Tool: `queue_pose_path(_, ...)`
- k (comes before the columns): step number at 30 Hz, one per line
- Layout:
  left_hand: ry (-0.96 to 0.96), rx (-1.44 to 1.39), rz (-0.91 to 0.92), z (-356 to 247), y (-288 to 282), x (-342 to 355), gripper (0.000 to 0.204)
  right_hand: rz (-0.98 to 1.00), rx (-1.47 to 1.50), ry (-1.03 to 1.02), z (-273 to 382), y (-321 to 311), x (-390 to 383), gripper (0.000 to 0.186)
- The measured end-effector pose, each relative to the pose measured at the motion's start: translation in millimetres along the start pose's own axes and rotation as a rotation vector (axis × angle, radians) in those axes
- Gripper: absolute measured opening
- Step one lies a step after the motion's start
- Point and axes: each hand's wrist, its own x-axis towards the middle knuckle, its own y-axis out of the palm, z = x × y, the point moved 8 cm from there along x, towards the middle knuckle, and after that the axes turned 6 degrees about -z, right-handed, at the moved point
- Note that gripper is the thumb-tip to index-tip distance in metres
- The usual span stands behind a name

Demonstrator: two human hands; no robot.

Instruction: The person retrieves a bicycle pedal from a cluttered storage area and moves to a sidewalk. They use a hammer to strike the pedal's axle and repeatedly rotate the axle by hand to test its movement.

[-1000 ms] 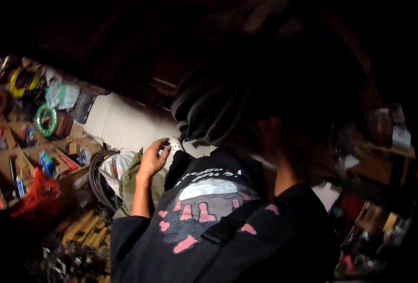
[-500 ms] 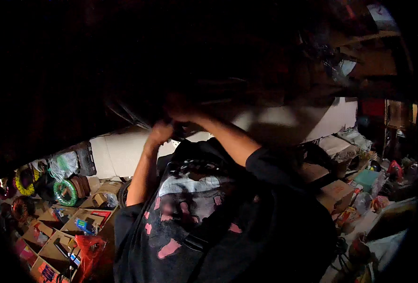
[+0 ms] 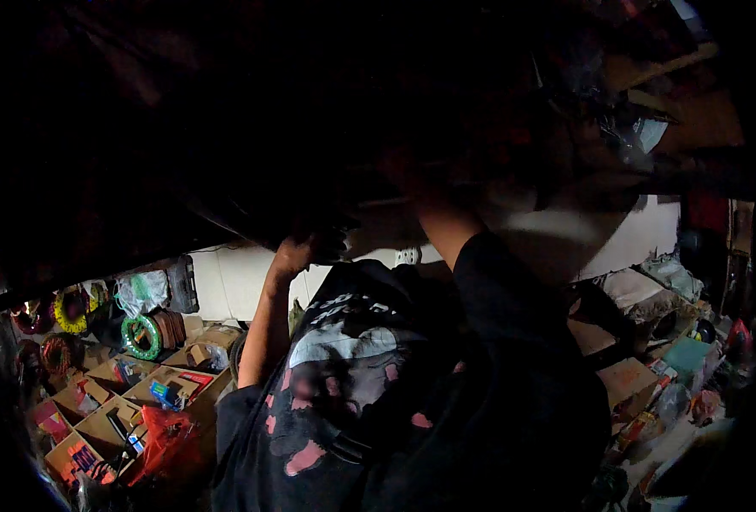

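Note:
My left hand [image 3: 308, 249] is raised just above the neckline of my black shirt [image 3: 356, 324], under a dark overhang. Its fingers look bent, but deep shadow covers them and whatever they may grip. Close to it, thin pale cable-like lines [image 3: 224, 224] run along the dark underside. My right forearm [image 3: 446, 224] reaches up into the darkness farther right. Only a faint trace of my right hand [image 3: 405, 175] shows there, its fingers lost in shadow.
A divided cardboard bin [image 3: 109, 418] with packaged goods and a red plastic bag [image 3: 166, 439] lies at the left. Coiled wire rolls [image 3: 141, 338] hang behind it. Cardboard boxes [image 3: 627, 384] and clutter crowd the right. A pale panel [image 3: 224, 286] stands behind me, with a white socket [image 3: 408, 255].
My right hand has moved away from the left, up and to the right into the dark. The left hand stays near the same place, slightly lower. The whole view has shifted a little.

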Motion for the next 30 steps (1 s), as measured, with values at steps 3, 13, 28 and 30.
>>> queue_pose_path(3, 0.092, -0.076, -0.067, -11.1, 4.0, -0.7, 0.062, -0.005, -0.009, -0.039, -1.9, 7.6, 0.6, 0.053)
queue_pose_path(13, 0.108, -0.034, -0.048, 1.0, 5.0, 25.2, 0.060, 0.195, 0.170, 0.014, -83.0, -20.8, -19.0, 0.064)
queue_pose_path(28, 0.443, 0.315, -0.055, 34.0, 43.0, 53.8, 0.062, 0.041, 0.994, 0.358, -70.9, -130.5, -46.9, 0.051)
queue_pose_path(30, 0.490, 0.340, 0.025, 33.0, 74.1, 67.3, 0.065, 0.001, 1.093, 0.519, -75.1, -169.1, -62.8, 0.047)
